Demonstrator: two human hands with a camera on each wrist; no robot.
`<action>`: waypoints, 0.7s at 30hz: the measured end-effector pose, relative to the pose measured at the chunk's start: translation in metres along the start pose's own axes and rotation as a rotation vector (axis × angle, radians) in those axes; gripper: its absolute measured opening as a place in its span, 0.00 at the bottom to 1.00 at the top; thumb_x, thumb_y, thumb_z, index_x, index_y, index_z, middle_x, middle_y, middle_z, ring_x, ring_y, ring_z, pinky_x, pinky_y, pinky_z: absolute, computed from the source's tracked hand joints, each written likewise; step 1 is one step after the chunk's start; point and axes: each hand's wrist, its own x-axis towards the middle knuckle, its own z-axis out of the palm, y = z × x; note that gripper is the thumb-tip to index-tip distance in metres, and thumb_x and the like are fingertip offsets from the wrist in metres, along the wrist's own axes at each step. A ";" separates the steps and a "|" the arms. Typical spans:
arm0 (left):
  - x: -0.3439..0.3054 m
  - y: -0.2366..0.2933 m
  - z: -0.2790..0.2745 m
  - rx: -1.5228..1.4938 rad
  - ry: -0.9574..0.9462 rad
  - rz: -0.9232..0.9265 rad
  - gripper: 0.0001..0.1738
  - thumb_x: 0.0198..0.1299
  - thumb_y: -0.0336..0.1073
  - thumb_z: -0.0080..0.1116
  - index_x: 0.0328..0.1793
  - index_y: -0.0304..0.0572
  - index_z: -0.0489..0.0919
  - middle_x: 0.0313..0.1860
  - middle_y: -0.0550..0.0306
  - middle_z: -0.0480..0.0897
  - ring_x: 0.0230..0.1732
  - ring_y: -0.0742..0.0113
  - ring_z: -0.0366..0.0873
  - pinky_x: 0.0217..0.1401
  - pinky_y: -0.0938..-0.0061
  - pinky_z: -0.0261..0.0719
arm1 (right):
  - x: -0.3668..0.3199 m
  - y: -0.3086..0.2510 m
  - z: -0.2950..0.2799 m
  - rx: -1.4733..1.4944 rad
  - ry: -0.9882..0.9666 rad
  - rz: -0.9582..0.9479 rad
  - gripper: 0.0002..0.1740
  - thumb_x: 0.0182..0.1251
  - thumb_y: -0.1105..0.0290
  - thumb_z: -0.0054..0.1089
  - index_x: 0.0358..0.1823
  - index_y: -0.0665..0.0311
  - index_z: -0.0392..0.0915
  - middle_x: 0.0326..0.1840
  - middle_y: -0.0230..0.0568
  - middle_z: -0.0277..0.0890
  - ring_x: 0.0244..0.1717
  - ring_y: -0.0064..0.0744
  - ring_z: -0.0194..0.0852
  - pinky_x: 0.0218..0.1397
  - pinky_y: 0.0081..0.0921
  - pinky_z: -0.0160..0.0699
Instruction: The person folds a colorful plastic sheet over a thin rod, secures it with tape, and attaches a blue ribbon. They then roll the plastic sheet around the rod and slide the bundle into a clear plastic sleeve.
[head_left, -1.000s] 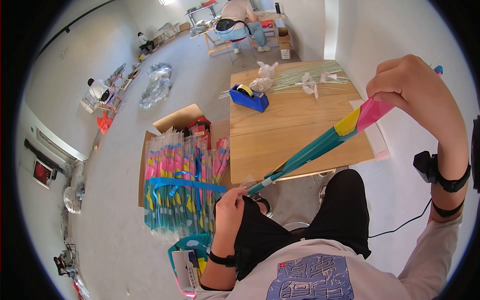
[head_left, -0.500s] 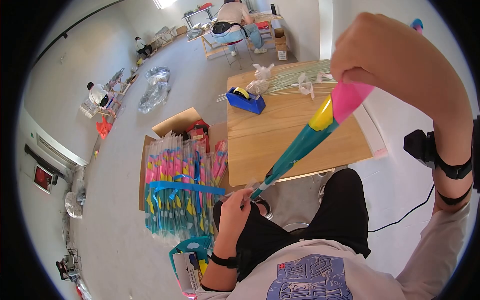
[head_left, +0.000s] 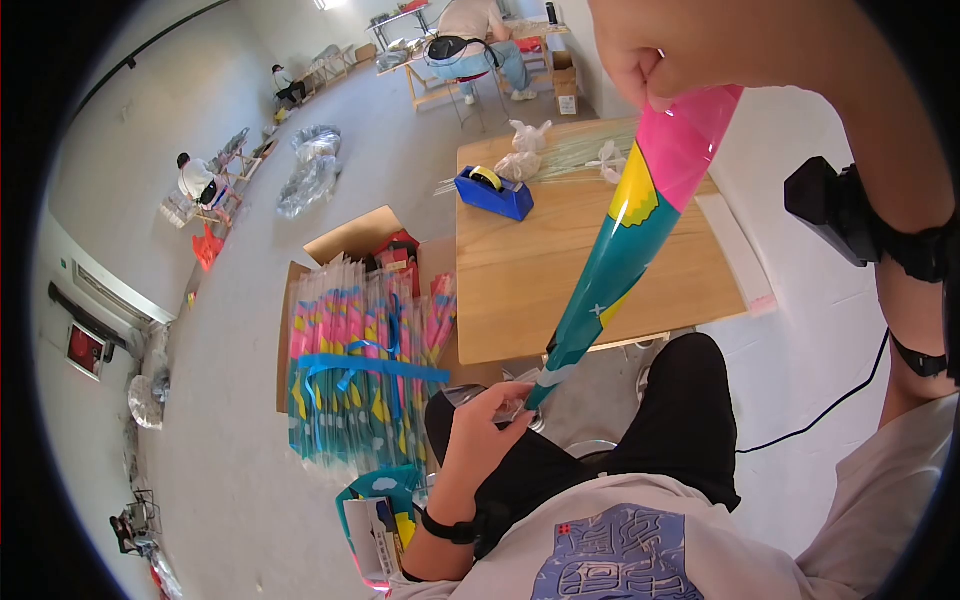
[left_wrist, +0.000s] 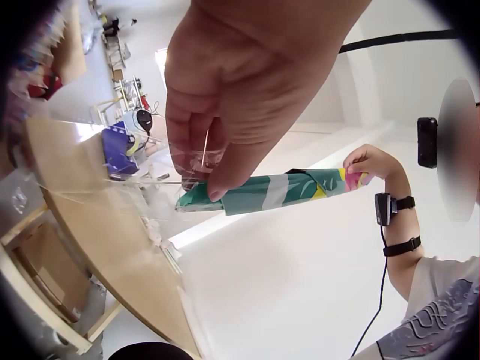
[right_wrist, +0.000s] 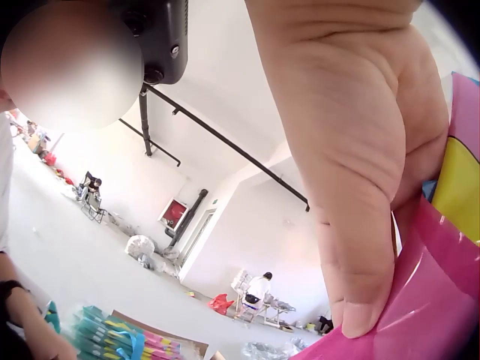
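A long rolled sheet of glossy printed film (head_left: 640, 215), teal, yellow and pink, slants from my lap up to the right. My right hand (head_left: 700, 50) grips its wide pink end high up, fingers and thumb pressed together on the film in the right wrist view. Low over my left knee, my left hand (head_left: 482, 425) pinches clear plastic (left_wrist: 204, 159) at the narrow teal tip. In the left wrist view, a pale band (left_wrist: 276, 192) wraps the roll just beyond the thumb. Part of the tip lies hidden behind the fingers.
A wooden table (head_left: 540, 290) ahead bears a blue tape dispenser (head_left: 495, 195), thin pale rods (head_left: 575, 160) and knotted white bags. On the left, a carton (head_left: 355, 235) holds several sleeved bundles (head_left: 350, 390) tied with blue ribbon. A small teal box (head_left: 375, 520) sits by my left arm.
My right hand has risen and moved left and closer, swinging the roll steeper and opening its pink end wider to view. My left hand has shifted slightly right with the tip.
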 end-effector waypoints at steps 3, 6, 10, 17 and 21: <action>-0.001 0.003 -0.002 0.020 -0.034 0.046 0.20 0.62 0.28 0.73 0.61 0.40 0.87 0.48 0.48 0.91 0.49 0.56 0.89 0.57 0.68 0.85 | 0.004 0.002 -0.005 0.019 -0.051 0.027 0.02 0.60 0.74 0.70 0.35 0.63 0.88 0.34 0.37 0.85 0.37 0.38 0.82 0.41 0.31 0.83; -0.003 0.002 -0.002 0.075 -0.043 0.078 0.19 0.64 0.29 0.72 0.61 0.41 0.87 0.49 0.48 0.91 0.49 0.54 0.89 0.56 0.67 0.85 | 0.005 0.003 -0.008 0.033 -0.084 0.047 0.02 0.61 0.74 0.70 0.34 0.63 0.88 0.34 0.37 0.85 0.38 0.37 0.82 0.41 0.31 0.83; -0.003 -0.011 0.004 0.075 0.023 0.149 0.15 0.67 0.28 0.68 0.60 0.40 0.87 0.48 0.48 0.91 0.46 0.56 0.90 0.54 0.69 0.87 | 0.002 0.005 -0.008 0.040 -0.100 0.070 0.02 0.61 0.74 0.70 0.34 0.63 0.88 0.35 0.37 0.85 0.38 0.37 0.82 0.42 0.31 0.83; 0.001 -0.016 0.016 0.013 0.130 0.121 0.11 0.70 0.25 0.63 0.56 0.35 0.86 0.44 0.51 0.92 0.43 0.67 0.91 0.51 0.74 0.86 | -0.005 0.007 -0.007 0.050 -0.104 0.101 0.02 0.61 0.74 0.70 0.34 0.62 0.88 0.36 0.37 0.85 0.40 0.37 0.82 0.43 0.31 0.84; 0.002 -0.028 0.025 -0.085 0.182 0.083 0.12 0.69 0.21 0.60 0.55 0.35 0.86 0.44 0.53 0.92 0.43 0.68 0.90 0.52 0.74 0.86 | -0.010 0.007 -0.006 0.051 -0.099 0.119 0.02 0.61 0.74 0.70 0.34 0.62 0.88 0.36 0.36 0.85 0.41 0.37 0.82 0.44 0.31 0.84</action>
